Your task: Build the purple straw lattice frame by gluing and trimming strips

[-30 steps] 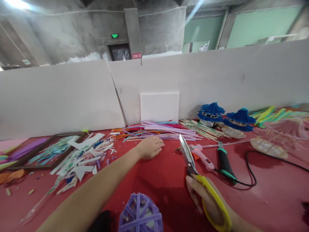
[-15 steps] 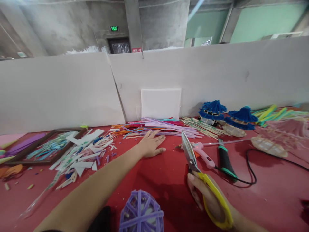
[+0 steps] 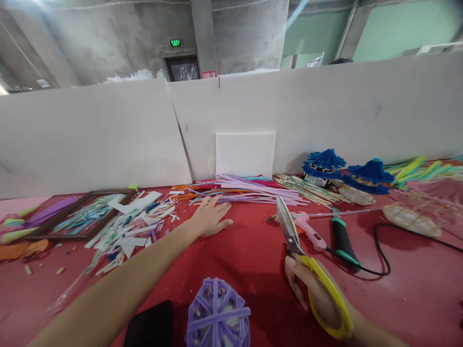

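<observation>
Red tabletop [image 3: 249, 255] stretches beneath the splayed left hand [image 3: 209, 218].

left hand [image 3: 211, 218]: bare, slim fingers; left forearm [image 3: 133, 284]: bare, tapering; right hand [image 3: 324, 300]: bare, rounded thumb tip; right wrist [image 3: 365, 327]: bare

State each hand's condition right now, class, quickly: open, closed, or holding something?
Left hand: open, palm down, nothing visibly held.
Right hand: closed, holding yellow-handled scissors.

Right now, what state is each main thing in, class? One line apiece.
Left hand: open, palm down
Yellow-handled scissors: in right hand, blades apparently closed
Lavender pipe cleaners: loosely heaped
Pink glue gun: lying down
Brown frame: flat, strips inside
White panel: upright
Blue-roofed models: standing
Exit sign: lit
</observation>
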Demonstrator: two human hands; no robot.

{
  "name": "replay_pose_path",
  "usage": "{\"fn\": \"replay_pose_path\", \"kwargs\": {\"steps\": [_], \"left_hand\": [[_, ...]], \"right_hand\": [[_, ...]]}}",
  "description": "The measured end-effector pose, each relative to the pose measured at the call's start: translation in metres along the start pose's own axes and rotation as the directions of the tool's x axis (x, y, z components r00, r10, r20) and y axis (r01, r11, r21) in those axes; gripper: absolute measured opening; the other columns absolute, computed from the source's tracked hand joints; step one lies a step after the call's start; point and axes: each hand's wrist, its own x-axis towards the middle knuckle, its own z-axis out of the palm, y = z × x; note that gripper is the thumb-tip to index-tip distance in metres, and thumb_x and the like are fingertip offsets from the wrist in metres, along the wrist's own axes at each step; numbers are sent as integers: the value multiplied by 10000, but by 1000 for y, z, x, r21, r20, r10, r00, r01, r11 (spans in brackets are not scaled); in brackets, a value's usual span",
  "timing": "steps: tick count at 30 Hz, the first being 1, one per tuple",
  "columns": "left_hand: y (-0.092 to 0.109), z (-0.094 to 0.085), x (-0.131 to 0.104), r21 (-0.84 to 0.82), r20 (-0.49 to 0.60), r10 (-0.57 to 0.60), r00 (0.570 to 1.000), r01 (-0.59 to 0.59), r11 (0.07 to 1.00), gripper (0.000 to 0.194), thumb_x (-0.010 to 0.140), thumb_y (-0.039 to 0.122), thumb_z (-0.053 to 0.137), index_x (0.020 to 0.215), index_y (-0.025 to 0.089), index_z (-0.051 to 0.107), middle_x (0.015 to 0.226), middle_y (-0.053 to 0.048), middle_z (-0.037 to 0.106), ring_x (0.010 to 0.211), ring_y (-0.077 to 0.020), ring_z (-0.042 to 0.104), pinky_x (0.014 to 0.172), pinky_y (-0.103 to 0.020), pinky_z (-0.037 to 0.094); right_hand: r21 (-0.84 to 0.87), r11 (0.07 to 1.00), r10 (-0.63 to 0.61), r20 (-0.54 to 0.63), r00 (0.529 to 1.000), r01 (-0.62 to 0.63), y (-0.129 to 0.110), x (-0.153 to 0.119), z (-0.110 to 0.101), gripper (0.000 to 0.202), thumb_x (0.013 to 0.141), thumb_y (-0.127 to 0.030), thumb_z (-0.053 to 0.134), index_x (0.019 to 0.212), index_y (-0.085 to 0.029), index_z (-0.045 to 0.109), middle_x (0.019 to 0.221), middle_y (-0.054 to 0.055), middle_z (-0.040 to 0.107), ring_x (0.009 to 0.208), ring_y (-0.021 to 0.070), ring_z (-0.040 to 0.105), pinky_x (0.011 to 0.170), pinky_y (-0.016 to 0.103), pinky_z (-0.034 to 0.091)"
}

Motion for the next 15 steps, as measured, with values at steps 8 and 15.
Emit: {"fn": "replay_pose_path", "kwargs": {"steps": [8, 15], "left_hand": [[-10, -2, -34, 30, -67, -81, 994, 83, 996, 361, 944, 354, 599, 1261, 185, 566, 1315, -104, 579, 1132, -259, 605, 945, -493, 520], [-4, 0, -28, 14, -124, -119, 985, 122, 992, 329, 951, 342, 589, 1243, 191, 578, 1298, -100, 591, 1109, -245, 615, 933, -474, 531]], "right_hand": [[34, 999, 33, 16, 999, -33, 11, 1, -1, 552, 804, -725, 534, 565, -234, 453, 380, -60, 390, 329, 100, 361, 352, 241, 287], [50, 998, 31, 51, 998, -33, 14, 3, -2, 581, 785, -759, 525, 569, -225, 449, 399, -63, 405, 341, 88, 370, 359, 223, 289]]}}
